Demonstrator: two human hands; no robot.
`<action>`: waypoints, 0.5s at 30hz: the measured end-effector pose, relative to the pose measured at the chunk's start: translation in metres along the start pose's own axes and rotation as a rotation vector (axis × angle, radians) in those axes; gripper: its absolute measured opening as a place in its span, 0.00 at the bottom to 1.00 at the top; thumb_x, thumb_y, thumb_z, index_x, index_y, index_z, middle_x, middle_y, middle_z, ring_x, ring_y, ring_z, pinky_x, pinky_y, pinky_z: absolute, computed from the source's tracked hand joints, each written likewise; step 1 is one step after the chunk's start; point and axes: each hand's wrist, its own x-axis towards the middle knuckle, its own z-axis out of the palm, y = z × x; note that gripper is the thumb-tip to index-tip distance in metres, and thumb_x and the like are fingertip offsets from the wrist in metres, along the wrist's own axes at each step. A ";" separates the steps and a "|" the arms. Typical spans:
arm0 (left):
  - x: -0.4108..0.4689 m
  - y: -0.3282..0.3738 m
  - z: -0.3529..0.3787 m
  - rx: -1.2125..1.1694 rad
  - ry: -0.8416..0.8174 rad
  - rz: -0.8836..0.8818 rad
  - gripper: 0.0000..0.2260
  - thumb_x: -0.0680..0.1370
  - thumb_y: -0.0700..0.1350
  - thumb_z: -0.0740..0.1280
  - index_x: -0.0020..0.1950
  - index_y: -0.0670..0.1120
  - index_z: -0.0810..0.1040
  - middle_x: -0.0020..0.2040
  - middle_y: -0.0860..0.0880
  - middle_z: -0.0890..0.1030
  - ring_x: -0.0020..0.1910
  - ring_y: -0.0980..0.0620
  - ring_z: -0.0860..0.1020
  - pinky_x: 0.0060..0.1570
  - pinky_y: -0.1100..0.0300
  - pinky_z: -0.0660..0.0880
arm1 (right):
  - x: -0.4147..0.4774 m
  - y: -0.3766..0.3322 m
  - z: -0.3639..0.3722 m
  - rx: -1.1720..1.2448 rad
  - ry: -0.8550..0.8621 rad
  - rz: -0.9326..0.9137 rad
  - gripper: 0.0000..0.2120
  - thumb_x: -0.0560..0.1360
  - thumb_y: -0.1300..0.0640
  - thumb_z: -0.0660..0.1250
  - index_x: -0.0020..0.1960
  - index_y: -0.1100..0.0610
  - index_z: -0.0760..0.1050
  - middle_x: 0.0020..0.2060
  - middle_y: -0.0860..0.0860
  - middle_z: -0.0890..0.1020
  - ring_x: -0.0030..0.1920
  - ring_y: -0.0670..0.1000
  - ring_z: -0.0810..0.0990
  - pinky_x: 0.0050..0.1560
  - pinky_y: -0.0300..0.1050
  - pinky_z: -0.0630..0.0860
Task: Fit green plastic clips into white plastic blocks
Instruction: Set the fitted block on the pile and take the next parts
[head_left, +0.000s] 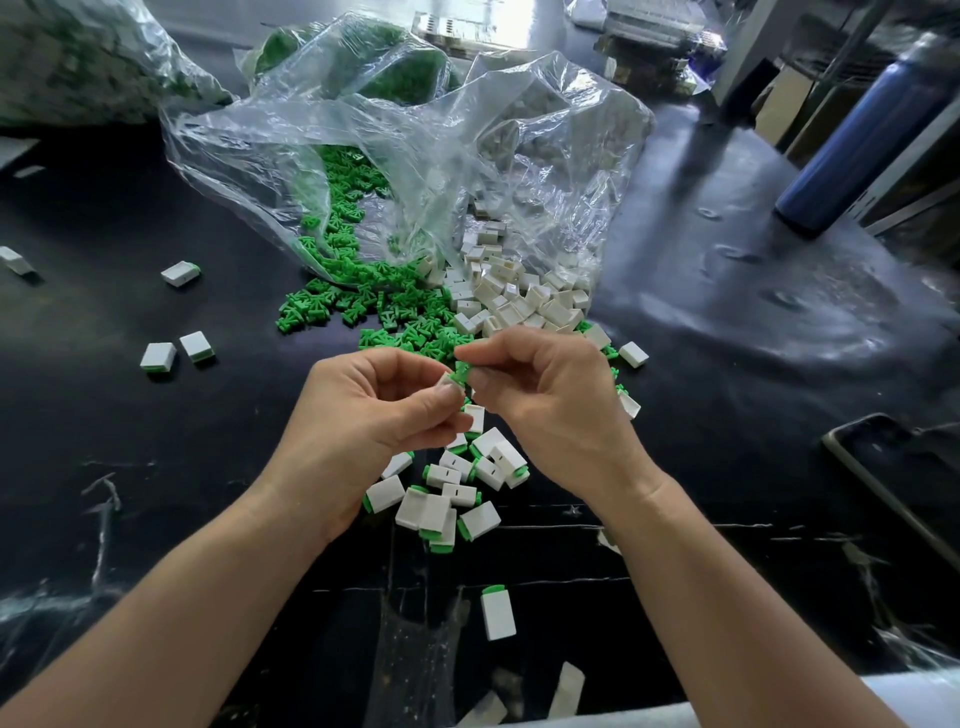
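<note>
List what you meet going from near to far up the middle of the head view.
Lone finished block → pile of finished blocks → left hand with white block, right hand with green clip → loose clips → clear bag.

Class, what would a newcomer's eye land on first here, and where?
The two hands at centre: the left hand pinches a white plastic block, the right hand pinches a bright green plastic clip against it. Behind them, green clips and white blocks spill from a crumpled clear plastic bag onto the black table.
</note>
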 end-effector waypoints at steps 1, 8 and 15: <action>0.000 0.000 0.000 0.031 0.000 0.007 0.03 0.67 0.34 0.70 0.39 0.38 0.78 0.30 0.43 0.82 0.30 0.50 0.82 0.30 0.64 0.78 | 0.000 0.000 0.001 -0.012 0.000 0.000 0.07 0.72 0.66 0.68 0.48 0.59 0.82 0.35 0.42 0.79 0.38 0.42 0.79 0.45 0.40 0.78; -0.003 -0.002 -0.004 0.181 0.008 0.082 0.03 0.70 0.31 0.69 0.39 0.38 0.79 0.28 0.43 0.81 0.28 0.50 0.81 0.29 0.64 0.77 | -0.002 0.000 0.003 -0.084 -0.021 -0.047 0.06 0.72 0.67 0.68 0.45 0.60 0.81 0.34 0.46 0.78 0.35 0.45 0.77 0.36 0.38 0.75; -0.002 -0.002 -0.005 0.353 0.022 0.147 0.03 0.71 0.32 0.70 0.39 0.38 0.80 0.30 0.41 0.81 0.26 0.53 0.80 0.27 0.67 0.75 | -0.002 0.002 0.004 -0.122 -0.038 -0.050 0.05 0.71 0.67 0.68 0.45 0.61 0.81 0.33 0.40 0.75 0.32 0.38 0.73 0.35 0.29 0.70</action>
